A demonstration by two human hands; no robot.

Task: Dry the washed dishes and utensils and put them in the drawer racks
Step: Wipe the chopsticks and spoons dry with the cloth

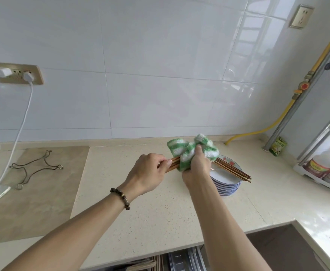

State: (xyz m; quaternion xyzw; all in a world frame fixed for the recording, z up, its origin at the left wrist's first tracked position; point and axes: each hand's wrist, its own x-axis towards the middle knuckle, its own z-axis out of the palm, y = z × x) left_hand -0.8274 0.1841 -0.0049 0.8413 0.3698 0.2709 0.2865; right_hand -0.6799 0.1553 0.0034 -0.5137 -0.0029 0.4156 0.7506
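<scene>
A bundle of brown wooden chopsticks (233, 171) is held level above the counter. My left hand (148, 174) grips the bundle's left end. My right hand (196, 169) squeezes a green-and-white striped cloth (187, 151) wrapped round the middle of the chopsticks. The right ends stick out over a stack of blue-rimmed white plates (227, 184) standing on the beige counter (160, 208). The open drawer rack (183, 261) shows at the bottom edge, below the counter front.
A wire trivet (33, 169) lies on a beige mat (35, 192) at the left. Chargers and cables hang from a wall socket (19, 73). A yellow gas hose (258, 132) and a shelf with bottles (324, 169) stand at the right.
</scene>
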